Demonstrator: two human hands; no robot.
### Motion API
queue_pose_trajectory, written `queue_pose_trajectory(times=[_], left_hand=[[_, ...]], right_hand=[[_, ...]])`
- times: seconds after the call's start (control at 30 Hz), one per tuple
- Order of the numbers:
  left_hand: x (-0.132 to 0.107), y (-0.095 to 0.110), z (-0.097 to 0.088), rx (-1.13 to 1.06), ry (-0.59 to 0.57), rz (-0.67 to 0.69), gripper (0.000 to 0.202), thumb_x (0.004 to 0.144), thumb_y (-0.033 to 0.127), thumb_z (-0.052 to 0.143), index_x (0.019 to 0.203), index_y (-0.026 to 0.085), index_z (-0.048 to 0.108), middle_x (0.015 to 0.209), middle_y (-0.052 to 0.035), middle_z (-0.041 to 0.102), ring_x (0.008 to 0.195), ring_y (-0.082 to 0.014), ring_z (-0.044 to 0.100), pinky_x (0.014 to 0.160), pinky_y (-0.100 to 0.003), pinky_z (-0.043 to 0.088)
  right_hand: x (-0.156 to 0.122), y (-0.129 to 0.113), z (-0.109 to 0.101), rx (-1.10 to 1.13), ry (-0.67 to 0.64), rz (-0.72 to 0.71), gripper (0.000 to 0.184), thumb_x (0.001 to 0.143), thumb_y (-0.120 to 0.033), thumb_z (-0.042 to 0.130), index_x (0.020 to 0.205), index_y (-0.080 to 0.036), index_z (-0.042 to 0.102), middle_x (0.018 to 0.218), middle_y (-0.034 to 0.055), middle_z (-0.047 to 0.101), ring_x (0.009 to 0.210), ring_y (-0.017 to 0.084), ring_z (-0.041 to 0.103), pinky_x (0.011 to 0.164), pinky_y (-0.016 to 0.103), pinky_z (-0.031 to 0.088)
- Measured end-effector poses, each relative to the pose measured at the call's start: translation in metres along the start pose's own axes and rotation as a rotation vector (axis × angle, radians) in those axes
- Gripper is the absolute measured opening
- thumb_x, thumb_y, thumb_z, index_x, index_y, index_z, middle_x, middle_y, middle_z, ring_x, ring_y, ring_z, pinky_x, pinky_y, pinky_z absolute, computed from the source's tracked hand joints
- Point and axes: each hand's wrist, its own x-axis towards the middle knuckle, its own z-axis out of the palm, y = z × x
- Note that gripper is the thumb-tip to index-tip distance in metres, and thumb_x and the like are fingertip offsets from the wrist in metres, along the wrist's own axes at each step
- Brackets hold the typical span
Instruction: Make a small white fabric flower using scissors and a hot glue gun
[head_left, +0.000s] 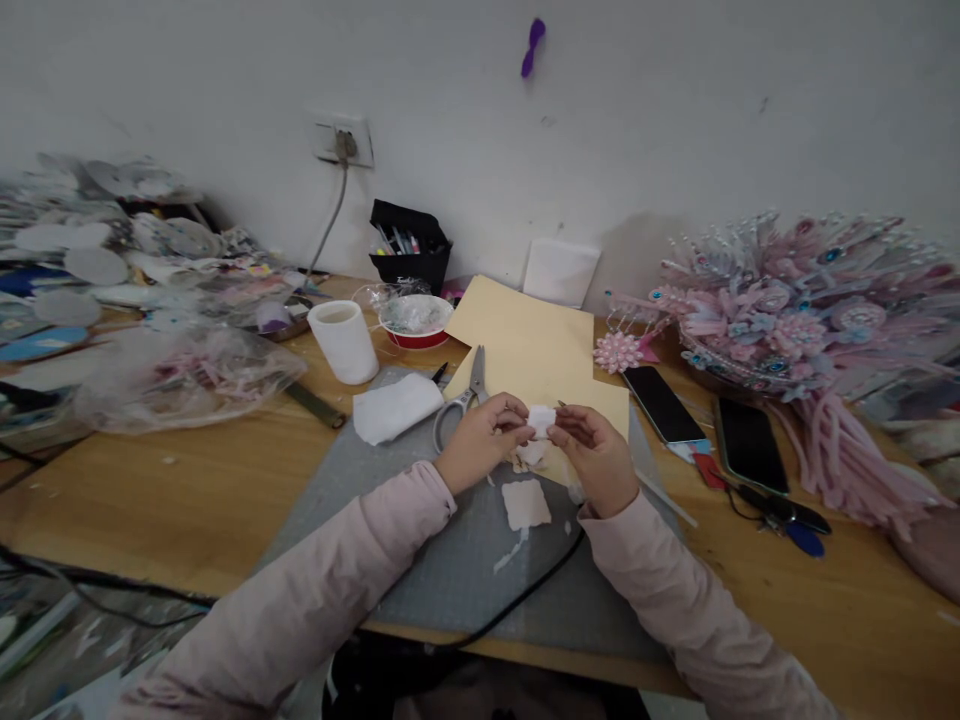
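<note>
A small white piece of paper or fabric (541,421) is pinched between both hands above the grey mat. My left hand (484,437) has its thumb and fingers closed on the piece's left edge. On its right edge, my right hand (596,452) grips in the same way. Below them lies a larger white square with uneven edges (526,504), with a thin torn strip (511,552) beside it. Grey-handled scissors (471,392) rest just left of my left hand, blades pointing away. Yellow sheets (525,330) lie behind the hands.
A white roll (343,343), a folded white sheet (396,408) and a red-rimmed bowl (418,322) stand left of centre. Two phones (664,403), keys and a large pink beaded headpiece (795,310) occupy the right. Plastic bags (187,380) crowd the left; a black cable (517,600) crosses the mat (420,590).
</note>
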Motion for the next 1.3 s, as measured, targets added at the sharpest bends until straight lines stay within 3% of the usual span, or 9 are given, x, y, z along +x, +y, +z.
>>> queue_pose_trajectory(times=[0.23, 0.43, 0.57, 0.83, 1.0, 1.17, 1.3], left_hand=[[0.001, -0.001, -0.001, -0.129, -0.036, -0.081, 0.029, 0.068, 0.023, 0.06, 0.089, 0.018, 0.041, 0.063, 0.0023, 0.061, 0.055, -0.0096, 0.056, 0.053, -0.02, 0.041], [0.004, -0.002, -0.002, -0.111, -0.077, -0.094, 0.022, 0.068, 0.035, 0.059, 0.07, 0.014, 0.052, 0.062, 0.0022, 0.056, 0.056, -0.0082, 0.053, 0.052, -0.02, 0.039], [0.004, 0.001, -0.002, -0.093, -0.065, -0.107, 0.023, 0.068, 0.036, 0.059, 0.067, 0.013, 0.056, 0.059, 0.0015, 0.057, 0.055, -0.0084, 0.051, 0.055, -0.021, 0.039], [0.004, -0.001, -0.004, -0.016, -0.025, 0.031, 0.021, 0.068, 0.034, 0.059, 0.066, 0.013, 0.056, 0.064, 0.0025, 0.05, 0.06, -0.0083, 0.044, 0.057, -0.021, 0.034], [0.006, -0.006, -0.003, -0.059, -0.016, -0.011, 0.017, 0.07, 0.028, 0.056, 0.08, 0.015, 0.051, 0.064, 0.0035, 0.051, 0.058, -0.0083, 0.046, 0.055, -0.021, 0.035], [0.006, -0.009, -0.005, 0.214, 0.069, 0.071, 0.017, 0.07, 0.022, 0.057, 0.082, 0.019, 0.045, 0.067, 0.0031, 0.055, 0.065, -0.0109, 0.052, 0.061, -0.023, 0.039], [0.004, -0.008, -0.007, 0.527, 0.047, 0.137, 0.009, 0.072, 0.023, 0.055, 0.078, 0.019, 0.05, 0.069, 0.0023, 0.059, 0.064, -0.0117, 0.054, 0.065, -0.025, 0.04]], right_hand=[[0.002, 0.007, -0.002, -0.004, -0.05, 0.042, 0.025, 0.058, -0.031, 0.065, 0.077, -0.018, 0.055, 0.071, 0.002, 0.061, 0.065, 0.015, 0.059, 0.065, 0.03, 0.048], [0.001, 0.006, -0.001, -0.035, -0.073, 0.035, 0.023, 0.058, -0.03, 0.064, 0.076, -0.018, 0.055, 0.069, 0.0015, 0.061, 0.059, 0.014, 0.057, 0.059, 0.029, 0.048], [0.001, 0.009, -0.003, -0.106, -0.094, -0.002, 0.02, 0.063, -0.033, 0.061, 0.074, -0.017, 0.057, 0.07, 0.0024, 0.061, 0.061, 0.014, 0.056, 0.061, 0.028, 0.047], [0.0, 0.006, -0.002, -0.177, -0.079, -0.032, 0.02, 0.064, -0.035, 0.059, 0.071, -0.016, 0.056, 0.065, 0.0009, 0.058, 0.057, 0.012, 0.054, 0.055, 0.024, 0.044], [0.0, 0.007, 0.0, -0.138, -0.088, -0.004, 0.019, 0.062, -0.034, 0.059, 0.07, -0.017, 0.054, 0.061, -0.0008, 0.056, 0.05, 0.011, 0.051, 0.047, 0.022, 0.041], [0.0, 0.009, -0.001, -0.254, -0.077, -0.04, 0.018, 0.064, -0.033, 0.056, 0.074, -0.017, 0.056, 0.067, 0.0022, 0.061, 0.054, 0.012, 0.053, 0.051, 0.024, 0.043], [-0.001, 0.009, -0.003, -0.418, -0.09, -0.039, 0.018, 0.066, -0.031, 0.052, 0.074, -0.016, 0.06, 0.066, 0.0028, 0.063, 0.052, 0.013, 0.051, 0.051, 0.025, 0.041]])
